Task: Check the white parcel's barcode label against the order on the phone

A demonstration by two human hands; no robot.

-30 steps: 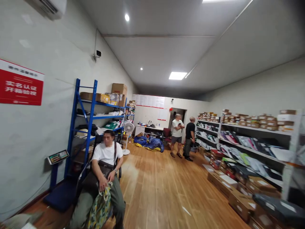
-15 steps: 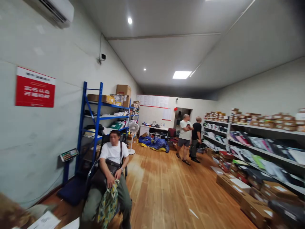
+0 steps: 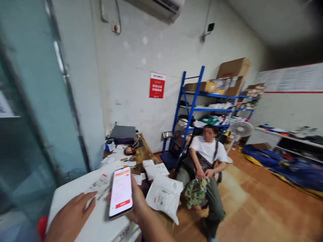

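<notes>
My right hand (image 3: 137, 205) holds a smartphone (image 3: 121, 192) upright, its lit screen white with a red band at the top and a red button low down. My left hand (image 3: 69, 220) rests on a large white parcel (image 3: 98, 215) with a shipping label, fingers stretched toward the phone. A white poly mailer bag (image 3: 164, 198) lies just right of the phone at the desk's edge. Both hands are at the bottom of the view.
A wooden desk (image 3: 142, 153) holds papers, scissors, a tape dispenser and a dark label printer (image 3: 122, 132). A person in a white shirt (image 3: 208, 153) sits on a chair holding a patterned bag. Blue shelving (image 3: 194, 107), a fan (image 3: 241, 129) and a glass partition (image 3: 37, 101) surround.
The view has swung left and down from the long room to the desk. My hands, the phone and the white parcel have come into view; the seated person now sits at centre right.
</notes>
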